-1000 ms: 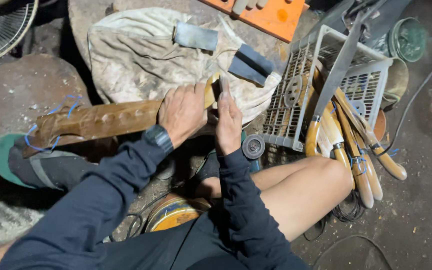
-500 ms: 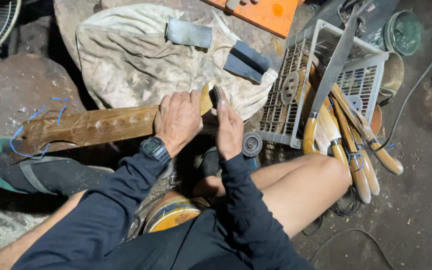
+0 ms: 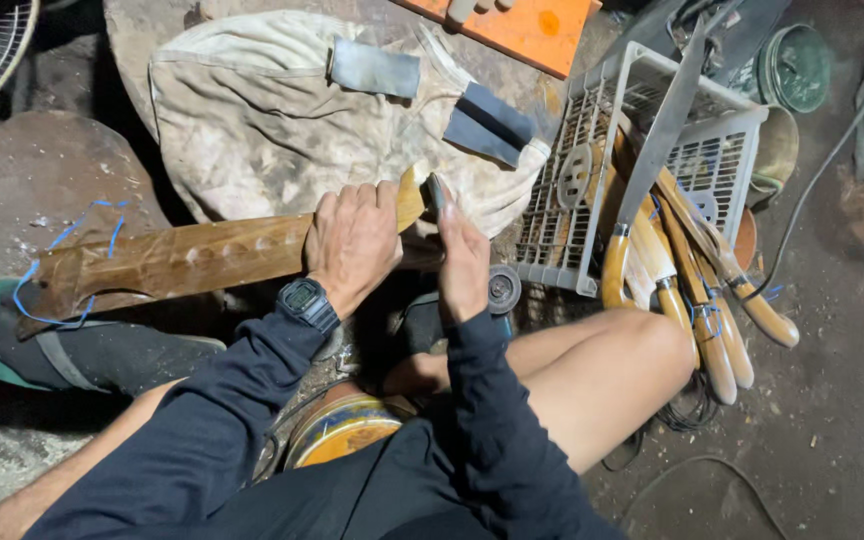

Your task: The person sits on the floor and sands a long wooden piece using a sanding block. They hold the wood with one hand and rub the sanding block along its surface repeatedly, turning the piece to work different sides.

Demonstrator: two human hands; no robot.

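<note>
Fingers, left: wrapped over the top of the carved wooden piece (image 3: 192, 262) near its pale yellow end, thumb under; grip closed on wood.
Fingers, right: pressed together around a small flat grey pad, probably sandpaper (image 3: 439, 190), laid against the pale tip.
Left hand (image 3: 354, 242): steadies the work; digital wristwatch (image 3: 306, 302) on the wrist, dark sleeve.
Right hand (image 3: 462, 262): held edge-on at the tip, just beside the left.
Step in hand: judged as smoothing or shaping the end of the piece.
Next move calls for: firm hold by the left, short even rubbing strokes by the right, likely turning the wood to reach fresh surface.
Wooden piece, look: long, brown, glossy, row of shallow scallops along one face; blue string (image 3: 62, 262) looped at the far end.
Wooden piece, place: lying across the lap, far end beside a sandalled foot (image 3: 72, 352).
Surroundings: dirty cloth sack (image 3: 252, 130) with grey abrasive strips beyond; white plastic crate (image 3: 642, 150) to the right, wooden-handled blades (image 3: 702, 300) leaning against it.
</note>
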